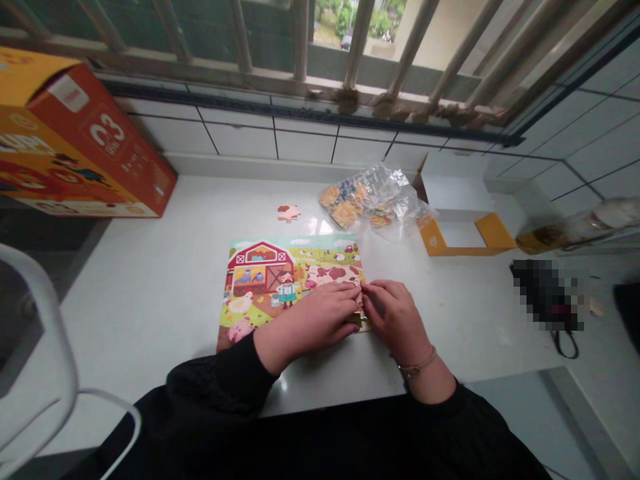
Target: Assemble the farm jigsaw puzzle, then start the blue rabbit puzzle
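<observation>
A farm-scene jigsaw puzzle lies on the white counter, showing a red barn, a farmer, a hen, a pig and a spotted cow. Across its lower right part my left hand rests flat, fingers stretched toward the right edge and covering part of the picture. My right hand is at that same edge, its thumb and fingertips pinched on a puzzle piece that is mostly hidden. The fingertips of both hands nearly meet there. Above the puzzle, a loose pink and brown puzzle piece lies by itself.
Behind the puzzle sits a clear plastic bag with more pieces. An open yellow box stands right of it. A large orange box is at the left, a bottle at the right. A white curved tube rises at near left.
</observation>
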A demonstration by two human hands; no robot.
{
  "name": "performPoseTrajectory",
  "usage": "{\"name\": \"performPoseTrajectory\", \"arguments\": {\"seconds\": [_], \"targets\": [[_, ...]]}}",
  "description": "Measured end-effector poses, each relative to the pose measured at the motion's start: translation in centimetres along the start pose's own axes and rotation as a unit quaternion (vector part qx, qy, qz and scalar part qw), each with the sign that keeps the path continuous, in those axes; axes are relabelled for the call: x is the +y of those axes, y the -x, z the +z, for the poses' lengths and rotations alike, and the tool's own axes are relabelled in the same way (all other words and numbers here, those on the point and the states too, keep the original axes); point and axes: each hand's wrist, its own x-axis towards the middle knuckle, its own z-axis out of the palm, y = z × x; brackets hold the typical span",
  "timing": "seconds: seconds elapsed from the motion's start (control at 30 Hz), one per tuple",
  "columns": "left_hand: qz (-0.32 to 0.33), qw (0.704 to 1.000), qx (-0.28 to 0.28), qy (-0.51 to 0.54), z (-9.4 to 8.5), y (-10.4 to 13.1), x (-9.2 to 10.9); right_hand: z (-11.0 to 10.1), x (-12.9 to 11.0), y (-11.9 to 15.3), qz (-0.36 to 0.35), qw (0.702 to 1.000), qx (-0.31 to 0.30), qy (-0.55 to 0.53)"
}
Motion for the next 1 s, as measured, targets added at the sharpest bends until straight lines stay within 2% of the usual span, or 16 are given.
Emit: {"name": "performPoseTrajectory", "arguments": {"seconds": [0.27,0.57,0.8,1.0], "targets": [[-0.032,0.999,-0.006,-0.029,1.3,0.5,0.1,-0.2,-0.4,-0.1,-0.002,1.000,-0.004,0.020],[-0.060,0.998,-0.015,-0.001,0.0,1.3,0.2,-0.4,-0.6,-0.1,-0.019,0.999,-0.026,0.037],[-0.048,0.999,0.005,-0.008,0.3,1.2,0.2,-0.2,-0.1,0.0,-0.023,0.998,-0.035,0.046],[-0.050,0.999,0.000,-0.018,0.3,1.3,0.2,-0.3,0.1,0.0,-0.032,0.997,-0.040,0.058]]}}
